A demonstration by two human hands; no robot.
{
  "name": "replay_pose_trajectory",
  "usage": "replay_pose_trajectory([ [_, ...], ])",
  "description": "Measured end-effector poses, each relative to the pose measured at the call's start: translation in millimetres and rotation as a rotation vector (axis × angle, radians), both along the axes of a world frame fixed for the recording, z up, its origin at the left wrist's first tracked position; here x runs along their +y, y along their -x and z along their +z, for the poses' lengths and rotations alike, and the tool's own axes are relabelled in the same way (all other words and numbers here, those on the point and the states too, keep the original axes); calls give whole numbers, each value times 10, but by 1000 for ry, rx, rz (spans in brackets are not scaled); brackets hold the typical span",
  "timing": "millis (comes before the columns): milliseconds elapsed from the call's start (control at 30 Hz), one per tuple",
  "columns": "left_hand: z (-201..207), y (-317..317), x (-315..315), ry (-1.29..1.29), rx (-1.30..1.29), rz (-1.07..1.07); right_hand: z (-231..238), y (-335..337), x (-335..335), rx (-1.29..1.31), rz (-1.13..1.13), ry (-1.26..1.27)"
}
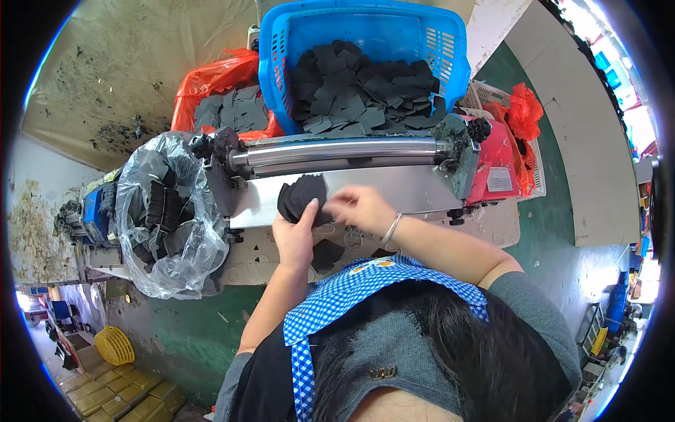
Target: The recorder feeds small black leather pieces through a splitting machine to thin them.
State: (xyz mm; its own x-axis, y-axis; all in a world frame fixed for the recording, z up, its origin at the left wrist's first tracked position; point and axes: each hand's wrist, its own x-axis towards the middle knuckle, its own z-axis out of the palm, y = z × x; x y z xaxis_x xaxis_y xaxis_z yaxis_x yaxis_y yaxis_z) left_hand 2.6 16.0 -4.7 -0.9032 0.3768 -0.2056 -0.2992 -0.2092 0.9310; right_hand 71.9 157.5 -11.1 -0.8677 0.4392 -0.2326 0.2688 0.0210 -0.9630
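Observation:
My left hand [295, 235] grips a fanned stack of black fabric pieces [304, 195], thumb on top, above the front edge of a roller machine. Just right of the stack is my right hand [360, 209], a bracelet on its wrist. Its bent fingers are blurred near the stack's edge; whether they hold a piece cannot be made out. Beyond both hands run the machine's steel rollers [344, 153] over a smooth metal plate [415, 190]. A loose black piece [326, 254] lies on the worktop below my hands.
A blue basket [365, 15] heaped with black pieces stands behind the rollers. Beside it is a red bag [204, 79] of dark pieces. A clear plastic bag [200, 264] with black stacks hangs at left. The machine's red housing [496, 158] and a white crate [540, 184] are right.

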Motion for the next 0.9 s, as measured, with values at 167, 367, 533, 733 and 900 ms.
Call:
replay_pose_trajectory([
  [167,93,22,-8,-93,-134,12,24,-1,51,-146,152,210],
  [367,4,53,-25,-63,146,31,55,59,381,-249,-364,535],
  [533,107,-45,7,-89,-158,-55,187,-59,-127,99,149,-81],
  [733,37,0,-86,87,-58,-129,88,-48,18,-105,297,110],
  [900,115,91,-149,219,147,-30,7,71,538,-283,-362,582],
])
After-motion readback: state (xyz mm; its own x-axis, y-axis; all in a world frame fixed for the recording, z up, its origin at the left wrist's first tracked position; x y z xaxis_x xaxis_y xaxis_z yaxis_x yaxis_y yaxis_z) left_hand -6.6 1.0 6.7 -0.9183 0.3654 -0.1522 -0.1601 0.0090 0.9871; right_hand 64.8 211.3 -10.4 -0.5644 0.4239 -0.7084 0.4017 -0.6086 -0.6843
